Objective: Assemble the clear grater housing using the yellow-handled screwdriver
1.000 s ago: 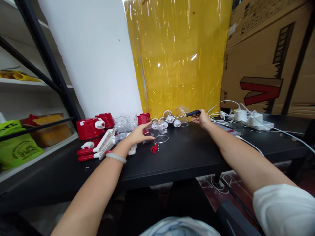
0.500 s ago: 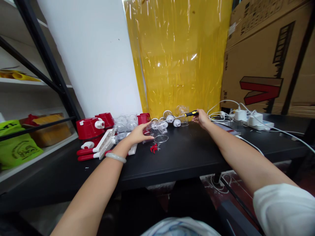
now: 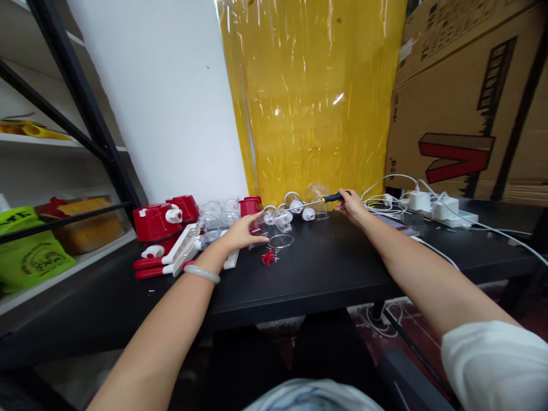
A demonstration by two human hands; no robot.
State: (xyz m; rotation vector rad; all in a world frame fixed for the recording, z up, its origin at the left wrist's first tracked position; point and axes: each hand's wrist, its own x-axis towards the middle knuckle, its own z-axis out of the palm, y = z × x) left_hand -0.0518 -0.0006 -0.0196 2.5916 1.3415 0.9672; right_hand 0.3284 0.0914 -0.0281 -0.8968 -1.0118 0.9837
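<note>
My right hand (image 3: 350,206) is closed around the dark handle of a screwdriver (image 3: 331,198). Its thin shaft points left, toward the clear plastic pieces. My left hand (image 3: 240,233) curves around a clear plastic container (image 3: 258,227) lying on the table, its wide round rim turned toward me. The screwdriver's tip ends close to this container, but whether they touch I cannot tell. In front of the left hand lie small red parts (image 3: 268,258) with several loose screws (image 3: 276,256). White-capped clear pieces (image 3: 307,214) rest just behind.
Red housings (image 3: 156,222) and white-and-red handled parts (image 3: 182,251) are piled on the left of the black table (image 3: 299,279). Clear cups (image 3: 219,212) and a red cup (image 3: 250,206) stand behind my left hand. White cables and adapters (image 3: 444,208) lie at right. A cardboard box (image 3: 454,108) rises behind.
My right hand has shifted its fingers and turned the screwdriver; yellow marks on its handle now face away. My left hand stays on the clear container.
</note>
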